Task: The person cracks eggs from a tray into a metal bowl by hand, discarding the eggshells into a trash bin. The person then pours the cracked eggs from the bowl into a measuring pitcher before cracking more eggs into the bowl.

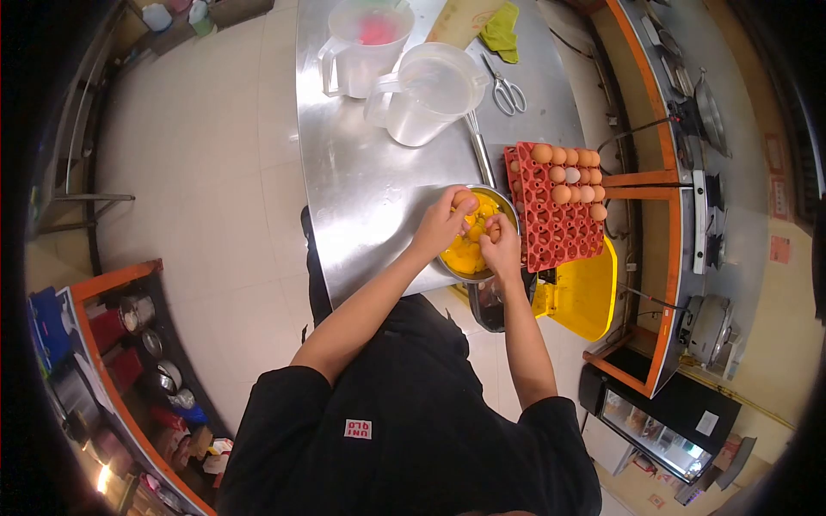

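Observation:
A metal bowl (472, 277) with many yellow yolks (465, 255) in it stands near the front edge of the steel table. Over its left side, my left hand (441, 225) is closed on a brown egg (465, 200). My right hand (502, 248) is closed around another brown egg (493, 230) above the bowl's right side. Whether either shell is whole or cracked is partly hidden by my fingers. Right of the bowl lies a red egg tray (559, 228), with several brown eggs (561, 194) in its far rows. Behind the bowl lies a whisk (482, 155).
Two clear plastic jugs (430, 95) (357, 60) stand farther back on the steel table (361, 215). Scissors (508, 90) and a green cloth (501, 33) lie at the back right. A yellow bin (589, 288) is below the tray, past the table edge.

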Demonstrator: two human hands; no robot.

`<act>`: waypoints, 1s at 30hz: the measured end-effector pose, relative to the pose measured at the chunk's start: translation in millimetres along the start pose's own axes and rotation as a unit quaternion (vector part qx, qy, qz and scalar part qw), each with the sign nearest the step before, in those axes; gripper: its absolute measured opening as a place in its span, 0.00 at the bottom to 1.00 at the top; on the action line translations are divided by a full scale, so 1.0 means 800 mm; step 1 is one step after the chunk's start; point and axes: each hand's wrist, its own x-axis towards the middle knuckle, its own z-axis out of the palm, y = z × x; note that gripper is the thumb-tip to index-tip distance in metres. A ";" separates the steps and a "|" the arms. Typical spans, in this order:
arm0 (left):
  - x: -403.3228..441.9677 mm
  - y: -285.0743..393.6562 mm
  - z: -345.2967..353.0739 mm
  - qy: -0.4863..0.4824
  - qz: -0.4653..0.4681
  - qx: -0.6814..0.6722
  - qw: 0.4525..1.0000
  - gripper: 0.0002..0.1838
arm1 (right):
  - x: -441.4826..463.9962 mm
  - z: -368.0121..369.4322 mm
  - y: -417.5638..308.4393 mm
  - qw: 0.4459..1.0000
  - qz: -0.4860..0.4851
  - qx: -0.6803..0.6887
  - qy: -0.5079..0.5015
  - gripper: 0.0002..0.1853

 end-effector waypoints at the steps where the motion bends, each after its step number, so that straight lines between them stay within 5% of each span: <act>1: 0.000 0.000 0.000 -0.002 0.001 0.000 1.000 0.21 | 0.000 -0.002 0.000 1.000 -0.010 -0.019 0.000 0.14; 8: 0.001 -0.004 -0.001 -0.006 0.007 0.003 1.000 0.21 | -0.011 -0.048 -0.057 0.992 -0.017 -0.108 -0.068 0.31; 17: 0.001 -0.009 -0.002 -0.012 0.000 -0.002 1.000 0.21 | -0.028 -0.186 -0.193 0.979 -0.061 -0.191 -0.035 0.33; 21: 0.008 -0.025 -0.003 -0.012 -0.009 -0.049 0.999 0.20 | -0.010 -0.139 -0.152 0.973 -0.162 -0.167 -0.007 0.28; 24: 0.010 -0.024 -0.004 -0.006 -0.004 -0.050 0.999 0.20 | 0.018 -0.052 -0.053 0.979 -0.091 -0.171 -0.070 0.24; 30: 0.016 -0.036 -0.006 0.003 -0.016 -0.062 0.998 0.20 | -0.041 -0.152 -0.024 0.984 -0.049 -0.162 -0.049 0.26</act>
